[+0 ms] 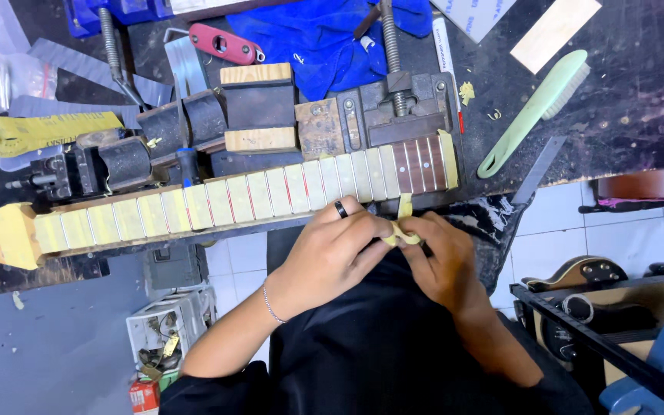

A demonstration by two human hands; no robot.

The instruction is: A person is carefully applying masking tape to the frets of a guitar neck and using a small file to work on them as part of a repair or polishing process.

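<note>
head view: guitar neck (pixel 217 201), fretboard masked in matte yellowish tape, clamped along bench edge; left hand (pixel 332 257) and right hand (pixel 441 265) pinch crumpled tape strip (pixel 404 227) with fingers closed, just below fretboard.

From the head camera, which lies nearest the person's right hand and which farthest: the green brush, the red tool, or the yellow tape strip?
1. Yellow tape strip: pinched between the right hand and the left hand, below the guitar neck.
2. Green brush: up and to the right on the bench.
3. Red tool: far top left, beside the blue cloth.
</note>
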